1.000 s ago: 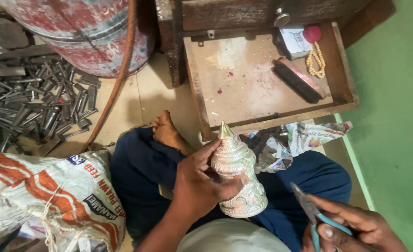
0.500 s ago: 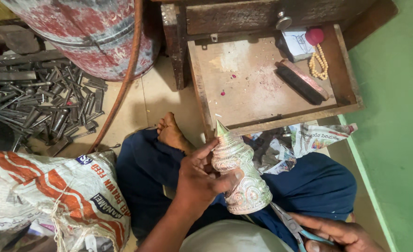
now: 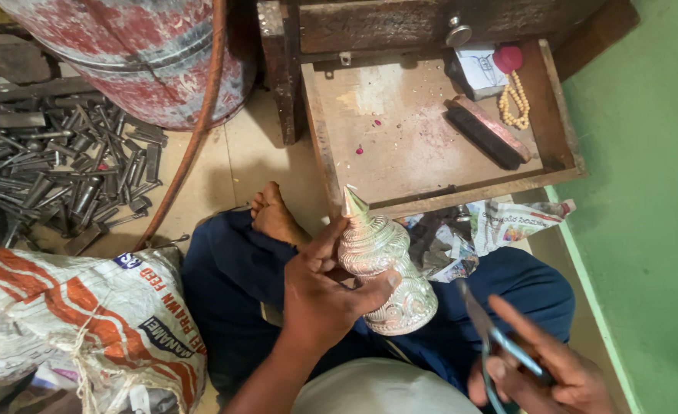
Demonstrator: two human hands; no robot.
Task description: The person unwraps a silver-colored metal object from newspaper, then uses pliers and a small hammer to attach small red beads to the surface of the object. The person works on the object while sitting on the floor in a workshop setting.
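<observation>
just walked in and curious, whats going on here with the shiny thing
A person sits cross-legged on the floor. The left hand grips an ornate silver crown-shaped piece with a pointed top, held over the lap. The right hand holds blue-handled pliers just beside it, not touching. An open wooden drawer sits in front.

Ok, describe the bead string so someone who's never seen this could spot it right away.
Find the open wooden drawer above the person's knees. In its far right corner lies a short string of cream beads. It sits just below a round red piece and beside a long dark block, and is the drawer's only beaded thing.
</observation>
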